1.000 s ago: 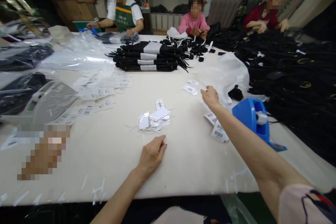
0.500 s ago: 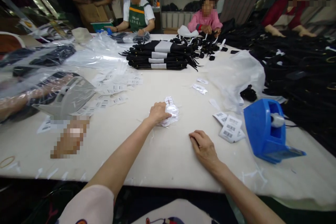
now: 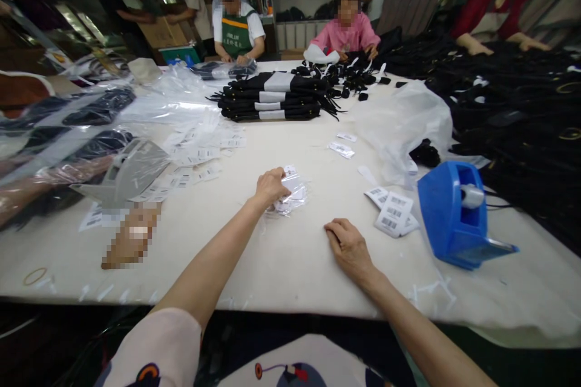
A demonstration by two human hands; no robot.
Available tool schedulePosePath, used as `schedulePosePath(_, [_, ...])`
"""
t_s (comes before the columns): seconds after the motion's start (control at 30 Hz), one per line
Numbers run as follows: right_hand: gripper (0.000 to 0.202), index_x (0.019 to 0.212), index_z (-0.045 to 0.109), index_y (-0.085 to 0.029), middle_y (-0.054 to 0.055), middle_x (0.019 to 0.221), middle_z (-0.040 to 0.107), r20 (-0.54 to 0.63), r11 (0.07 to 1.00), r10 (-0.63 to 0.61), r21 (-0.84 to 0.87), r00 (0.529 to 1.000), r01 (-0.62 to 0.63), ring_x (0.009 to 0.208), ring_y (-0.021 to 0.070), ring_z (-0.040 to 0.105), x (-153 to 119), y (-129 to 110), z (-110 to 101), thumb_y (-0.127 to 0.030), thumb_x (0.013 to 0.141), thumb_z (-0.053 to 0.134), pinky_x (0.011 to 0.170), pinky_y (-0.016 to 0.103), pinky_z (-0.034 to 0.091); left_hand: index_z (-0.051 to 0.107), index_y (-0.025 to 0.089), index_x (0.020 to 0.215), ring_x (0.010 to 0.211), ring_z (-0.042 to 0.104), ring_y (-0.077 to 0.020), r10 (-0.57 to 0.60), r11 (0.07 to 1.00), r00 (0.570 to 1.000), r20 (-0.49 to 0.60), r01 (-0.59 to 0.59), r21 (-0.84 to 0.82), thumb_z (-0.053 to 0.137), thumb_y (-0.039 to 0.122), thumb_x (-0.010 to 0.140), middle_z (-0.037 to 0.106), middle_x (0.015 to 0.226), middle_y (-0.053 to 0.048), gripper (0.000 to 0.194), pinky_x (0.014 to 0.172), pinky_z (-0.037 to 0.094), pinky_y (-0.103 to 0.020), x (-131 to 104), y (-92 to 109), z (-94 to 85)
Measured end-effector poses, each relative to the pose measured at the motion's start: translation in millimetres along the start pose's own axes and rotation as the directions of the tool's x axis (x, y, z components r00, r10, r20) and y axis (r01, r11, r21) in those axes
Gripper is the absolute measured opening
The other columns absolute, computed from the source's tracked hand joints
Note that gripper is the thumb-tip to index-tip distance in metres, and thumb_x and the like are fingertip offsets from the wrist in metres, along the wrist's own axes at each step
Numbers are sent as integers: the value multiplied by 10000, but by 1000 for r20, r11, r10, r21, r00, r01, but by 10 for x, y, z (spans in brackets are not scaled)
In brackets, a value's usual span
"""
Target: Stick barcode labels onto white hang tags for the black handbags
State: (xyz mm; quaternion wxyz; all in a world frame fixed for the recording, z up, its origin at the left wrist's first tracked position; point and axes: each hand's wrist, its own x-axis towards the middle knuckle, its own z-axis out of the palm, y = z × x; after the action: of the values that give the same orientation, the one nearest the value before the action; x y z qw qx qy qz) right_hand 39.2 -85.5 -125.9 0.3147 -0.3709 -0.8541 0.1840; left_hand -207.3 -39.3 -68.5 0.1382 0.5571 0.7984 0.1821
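White tags | left hand at their left edge, grip unclear | right hand right of tags, loosely open, apparently resting | blue dispenser farther right, probably for reach

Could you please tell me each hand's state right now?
Left hand: at the flat white tags in clear plastic; whether its grip is closed cannot be told.
Right hand: loosely curled, nothing visibly held; whether shut cannot be told.

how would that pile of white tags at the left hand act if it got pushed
The white tags would probably slide over one another and spread, since they overlap loosely and look glossy, like clear plastic. They are likely light, being thin and small beside the left hand.
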Motion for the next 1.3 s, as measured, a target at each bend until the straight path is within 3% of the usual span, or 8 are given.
schedulePosePath(0.3, [189,875,600,-196,67,893,581,6,998,36,59,999,-36,838,177,550,-4,0,-7,-195,842,413,785,320,434,558,147,619,563,490,-98,-50,930,994,-98,11,-368,613,267,603,523,567,34,133,537,362,-215,-78,-35,-134])
schedulePosePath(0.4, [182,864,612,-200,58,895,594,47,973,129,188,991,-135,829,173,560,32,-9,-62,-275,831,450,787,323,437,563,135,626,506,461,-81,-91,777,991,-99,8,-629,653,316,564,514,537,39,211,481,334,-206,-260,93,-269])
schedulePosePath(0.5, [267,937,603,-193,55,893,620,147,835,304,434,941,-338,789,172,571,101,-102,-162,-396,784,519,740,325,451,566,129,597,479,455,-73,-94,506,995,13,59,-860,721,304,487,530,522,36,258,460,308,-202,-553,289,-312])
schedulePosePath(0.6, [362,981,592,-185,42,880,635,174,607,426,673,888,-423,776,163,570,174,-286,-256,-434,718,600,730,314,448,562,126,581,500,475,-72,-25,401,993,115,116,-909,743,285,493,546,538,33,257,503,349,-205,-859,460,-203])
schedulePosePath(0.87, [224,724,646,-166,-10,638,582,46,377,621,858,782,-350,620,118,488,172,-404,-301,-380,663,668,637,270,408,590,132,749,588,551,-99,222,377,921,319,221,-899,714,278,590,626,654,-3,249,608,421,-237,-1198,497,131])
schedulePosePath(1.0, [200,726,650,-171,-15,669,594,75,265,666,906,742,-330,632,113,493,138,-328,-313,-345,638,695,619,258,386,556,131,622,462,484,-74,173,464,929,327,216,-859,623,330,685,596,522,-2,219,509,378,-211,-1270,530,158])
schedulePosePath(1.1, [186,684,643,-167,-22,637,594,97,211,686,922,722,-325,608,110,493,118,-342,-279,-317,605,719,613,262,387,532,136,582,412,457,-65,134,449,938,320,230,-863,612,316,685,588,489,2,222,458,341,-201,-1318,580,211])
schedulePosePath(1.3, [172,675,650,-154,7,654,627,179,168,628,919,757,-356,622,137,532,35,-413,-162,-303,612,708,644,300,426,551,128,625,409,464,-67,113,394,941,320,254,-884,619,338,686,589,495,-1,228,445,329,-196,-1345,608,344])
